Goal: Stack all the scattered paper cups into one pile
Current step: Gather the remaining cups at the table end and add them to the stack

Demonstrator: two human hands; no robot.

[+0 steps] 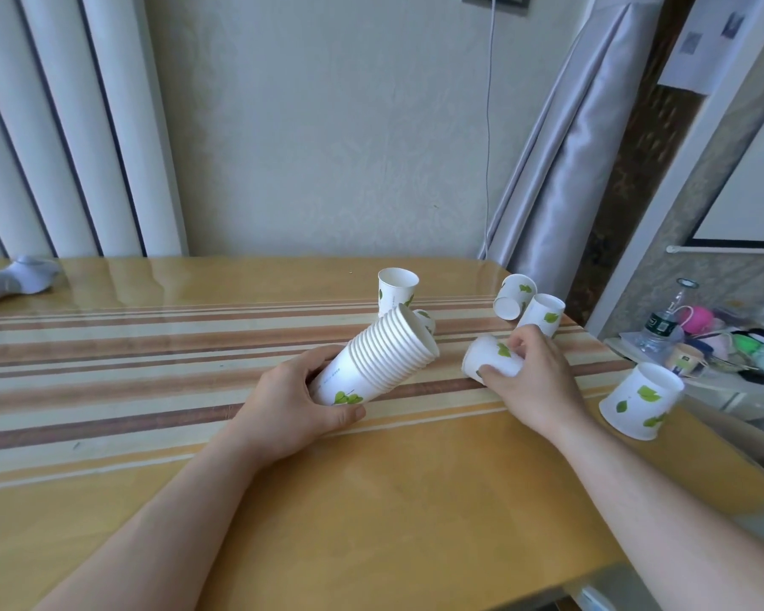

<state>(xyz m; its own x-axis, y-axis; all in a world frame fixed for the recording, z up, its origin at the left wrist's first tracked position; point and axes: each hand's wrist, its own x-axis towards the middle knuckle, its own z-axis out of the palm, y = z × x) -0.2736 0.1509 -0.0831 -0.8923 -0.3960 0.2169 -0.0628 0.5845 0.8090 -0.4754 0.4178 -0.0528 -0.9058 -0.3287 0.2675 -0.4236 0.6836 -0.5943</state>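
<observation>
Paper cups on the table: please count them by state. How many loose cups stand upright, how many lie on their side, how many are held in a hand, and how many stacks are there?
Upright loose cups: 1
Upside-down loose cups: 2
Loose cups on their side: 2 (one mostly hidden behind the stack)
Single cup held in right hand: 1
Stack held in left hand: 1
Total: 6 single cups and 1 stack

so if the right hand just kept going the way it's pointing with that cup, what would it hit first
Most likely the open mouth of the stack of cups held tilted in the left hand. The right hand holds a single cup aimed leftward at it, though depth is hard to judge from one view.
</observation>
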